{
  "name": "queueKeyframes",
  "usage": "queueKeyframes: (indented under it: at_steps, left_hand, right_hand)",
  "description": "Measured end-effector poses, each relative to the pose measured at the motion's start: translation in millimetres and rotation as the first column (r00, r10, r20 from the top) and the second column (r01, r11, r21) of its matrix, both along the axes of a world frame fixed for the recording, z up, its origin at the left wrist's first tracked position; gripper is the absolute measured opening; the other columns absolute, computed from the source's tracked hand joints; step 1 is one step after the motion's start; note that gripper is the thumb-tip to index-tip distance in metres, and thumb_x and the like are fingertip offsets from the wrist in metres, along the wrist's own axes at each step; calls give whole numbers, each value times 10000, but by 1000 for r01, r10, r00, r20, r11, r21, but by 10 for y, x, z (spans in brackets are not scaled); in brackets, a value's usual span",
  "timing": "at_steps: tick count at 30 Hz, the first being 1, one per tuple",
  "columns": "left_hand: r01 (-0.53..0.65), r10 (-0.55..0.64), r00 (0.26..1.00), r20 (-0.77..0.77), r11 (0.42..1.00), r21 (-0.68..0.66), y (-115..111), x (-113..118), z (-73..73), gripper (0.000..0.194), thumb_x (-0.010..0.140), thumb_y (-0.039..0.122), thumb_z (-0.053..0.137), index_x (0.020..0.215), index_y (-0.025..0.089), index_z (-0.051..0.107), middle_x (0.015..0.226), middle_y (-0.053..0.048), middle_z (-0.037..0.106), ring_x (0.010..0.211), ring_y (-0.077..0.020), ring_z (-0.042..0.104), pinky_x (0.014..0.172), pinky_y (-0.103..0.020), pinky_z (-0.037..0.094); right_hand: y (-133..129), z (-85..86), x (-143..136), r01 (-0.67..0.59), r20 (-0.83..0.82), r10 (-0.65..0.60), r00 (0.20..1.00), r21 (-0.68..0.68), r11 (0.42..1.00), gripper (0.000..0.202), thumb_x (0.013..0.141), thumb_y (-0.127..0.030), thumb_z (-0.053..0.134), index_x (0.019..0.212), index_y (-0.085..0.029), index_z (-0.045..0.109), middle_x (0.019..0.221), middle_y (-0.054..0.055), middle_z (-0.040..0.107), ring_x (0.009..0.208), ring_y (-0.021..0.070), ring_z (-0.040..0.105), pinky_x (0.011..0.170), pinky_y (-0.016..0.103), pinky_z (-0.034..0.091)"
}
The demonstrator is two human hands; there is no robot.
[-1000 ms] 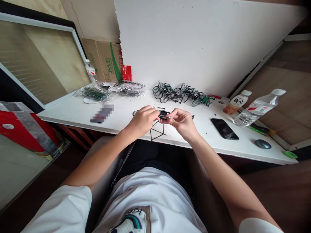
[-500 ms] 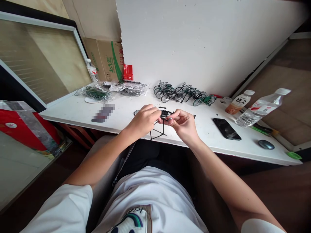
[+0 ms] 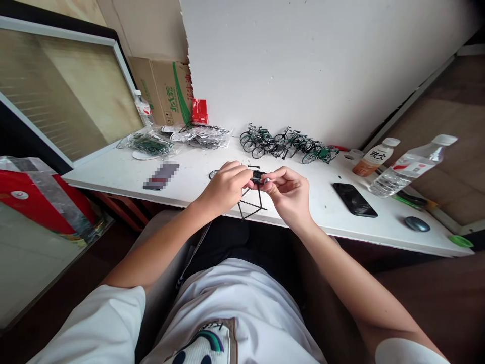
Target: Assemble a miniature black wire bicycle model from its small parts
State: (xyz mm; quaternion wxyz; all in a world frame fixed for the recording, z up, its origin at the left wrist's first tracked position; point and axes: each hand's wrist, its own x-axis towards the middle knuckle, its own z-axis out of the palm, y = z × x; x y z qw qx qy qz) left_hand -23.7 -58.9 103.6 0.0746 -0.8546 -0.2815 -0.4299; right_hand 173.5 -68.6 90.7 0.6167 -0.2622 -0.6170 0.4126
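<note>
At mid-frame, pinching from both sides, with left hand (image 3: 229, 186) and right hand (image 3: 291, 192) equally near, a black part (image 3: 258, 175) apparently lying left-to-right between, with thin rods (image 3: 260, 197) below, toward the surface's (image 3: 193, 174) edge.

Black frame (image 3: 260, 198) swung slightly toward the black phone (image 3: 355, 199), right hand (image 3: 291, 194) edged a little nearer that phone, frame's exact tilt hard to judge.
</note>
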Motion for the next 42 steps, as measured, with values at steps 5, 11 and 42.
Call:
queueKeyframes:
  at_steps: [5, 11, 42]
  left_hand:
    - [115, -80, 985, 150, 963, -243, -86, -60, 101, 244, 971, 62, 474, 799, 205, 571, 785, -27, 679, 764, -177, 622, 728, -283, 457]
    - [239, -158, 962, 225, 884, -401, -111, -47, 119, 375, 1115, 331, 484, 800, 186, 625, 745, -16, 663, 685, -147, 589, 699, -262, 433]
    - [505, 8, 750, 661, 638, -582, -224, 506, -369, 498, 1030, 682, 590, 1129, 198, 644, 829, -3, 530, 761, -160, 520, 742, -314, 488]
  right_hand:
    - [-57, 135, 108, 70, 72, -87, 994, 219, 973, 300, 847, -465, 936, 1070, -278, 863, 958, 60, 817, 928, 236, 805, 760, 354, 704]
    - [-55, 291, 295, -7, 252, -76, 965, 314, 949, 220, 867, -413, 925, 1037, -278, 890, 985, 74, 815, 923, 225, 780, 737, 336, 705]
    - [32, 224, 232, 242, 265, -292, 919, 208, 948, 389, 873, -592, 869, 916, -207, 832, 894, 77, 795, 776, 191, 757, 713, 313, 697]
